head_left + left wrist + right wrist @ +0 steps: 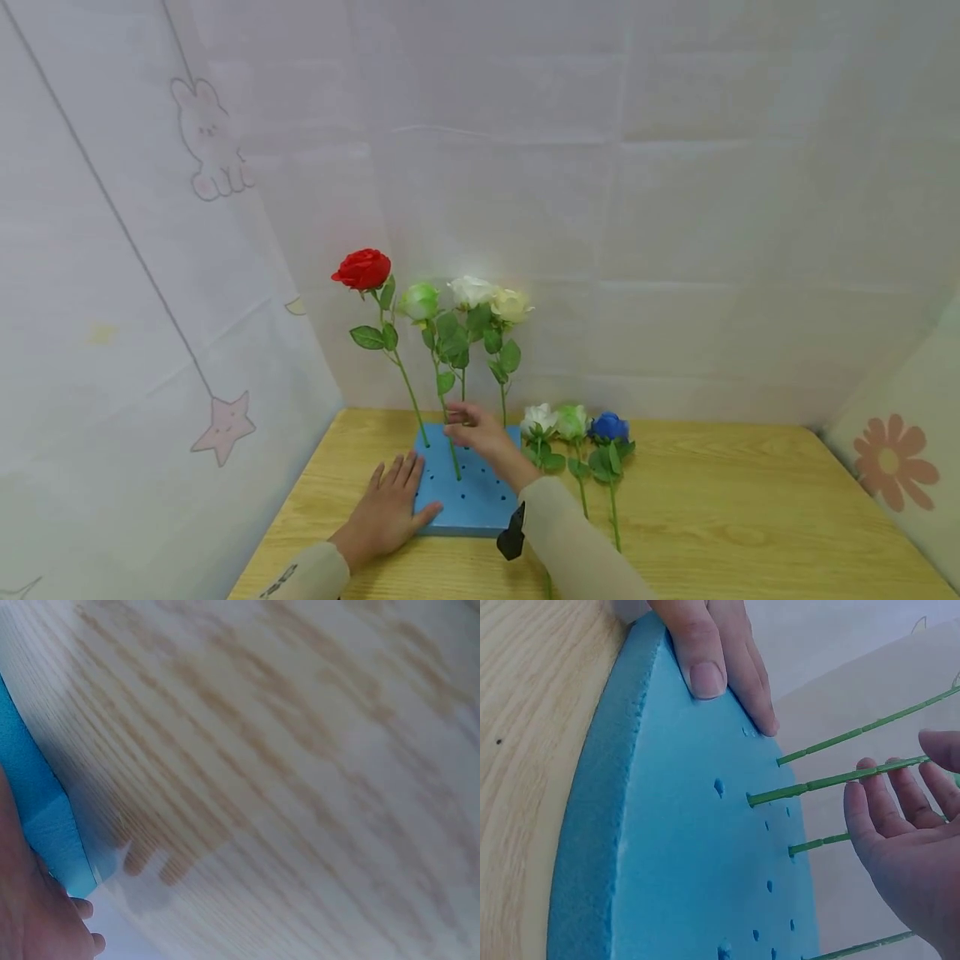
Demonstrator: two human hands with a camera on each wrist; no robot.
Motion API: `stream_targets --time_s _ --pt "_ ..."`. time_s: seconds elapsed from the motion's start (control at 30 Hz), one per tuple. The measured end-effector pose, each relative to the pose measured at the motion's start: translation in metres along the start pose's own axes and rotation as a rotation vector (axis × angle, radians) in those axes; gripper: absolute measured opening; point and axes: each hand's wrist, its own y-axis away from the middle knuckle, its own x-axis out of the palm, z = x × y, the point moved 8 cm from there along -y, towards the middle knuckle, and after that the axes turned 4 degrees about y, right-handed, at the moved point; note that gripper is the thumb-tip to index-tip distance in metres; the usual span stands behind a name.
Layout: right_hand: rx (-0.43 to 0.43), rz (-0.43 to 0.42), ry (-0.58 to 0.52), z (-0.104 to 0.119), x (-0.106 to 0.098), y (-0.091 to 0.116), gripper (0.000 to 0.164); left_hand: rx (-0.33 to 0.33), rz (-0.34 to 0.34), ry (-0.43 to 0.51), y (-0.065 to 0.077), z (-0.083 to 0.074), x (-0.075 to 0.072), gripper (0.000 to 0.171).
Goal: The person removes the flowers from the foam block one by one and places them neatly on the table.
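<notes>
A blue foam board (480, 518) with rows of small holes lies on the table. My left hand (386, 508) rests along its left edge, fingers straight and thumb on its top. The stem of a green-white rose (419, 302) stands in a hole nearer the front than the other upright stems. My right hand (483, 437) is at this stem, which runs between thumb and fingers in the right wrist view, well above the board. A red rose (363, 270) leans left in the board; a white rose (471, 291) and a cream rose (512, 306) stand farther back.
On the wooden table (720, 508), right of the board, lie a white rose (539, 419), a green-white rose (572, 422) and a blue rose (609, 427), heads toward the back. A pale cloth wall (675, 250) rises behind; patterned cloth hangs at both sides.
</notes>
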Motion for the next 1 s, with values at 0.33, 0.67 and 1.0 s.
stream_targets --time_s 0.33,0.67,1.0 --pt "0.026 -0.040 0.042 -0.009 0.008 -0.004 0.043 -0.021 0.005 0.010 -0.001 0.002 0.000 0.095" --pt "0.018 -0.058 0.036 -0.003 0.004 0.000 0.025 -0.019 0.016 0.002 -0.004 0.000 0.002 0.096" --pt "-0.088 -0.022 -0.055 0.028 -0.006 0.010 0.028 -0.025 0.014 -0.020 -0.004 0.000 0.001 0.098"
